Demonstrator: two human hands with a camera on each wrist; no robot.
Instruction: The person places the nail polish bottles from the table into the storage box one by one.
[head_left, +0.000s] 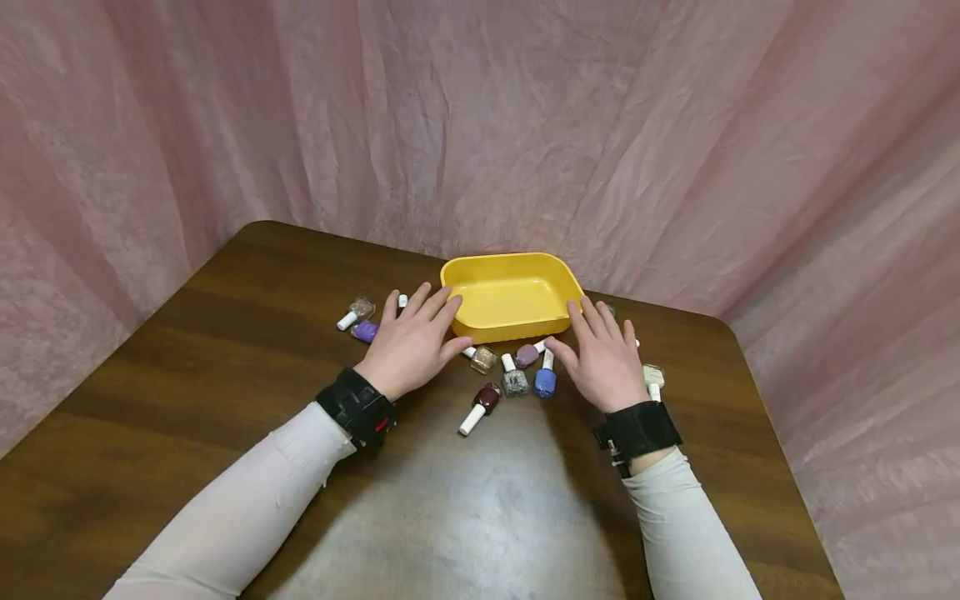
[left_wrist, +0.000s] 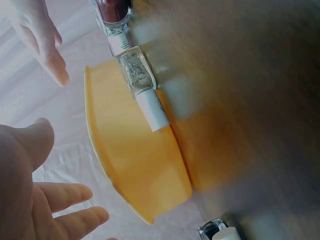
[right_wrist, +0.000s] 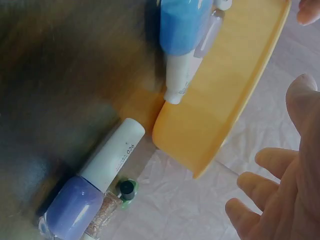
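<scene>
A yellow plastic basin [head_left: 517, 332] stands near the table's back edge, with nothing visible inside. My left hand [head_left: 412, 343] hovers at its left end, fingers spread and holding nothing. At the right end is my right hand [head_left: 603, 358], also spread and holding nothing; whether either hand touches the rim is unclear. Nail polish bottles lie before the basin: gold glitter [head_left: 483, 360], silver glitter [head_left: 515, 382], mauve [head_left: 527, 356], blue [head_left: 545, 383] and a dark red bottle [head_left: 487, 398] nearest me. In the left wrist view, a glitter bottle [left_wrist: 136, 72] lies beside the basin wall.
Left of the basin lie a purple bottle [head_left: 364, 332] and a brownish glitter bottle [head_left: 362, 308], partly behind my left hand. A pale bottle [head_left: 653, 377] lies right of my right hand. In the right wrist view, a small green bottle [right_wrist: 127, 191] has a black cap. Pink curtains [head_left: 510, 125] hang behind.
</scene>
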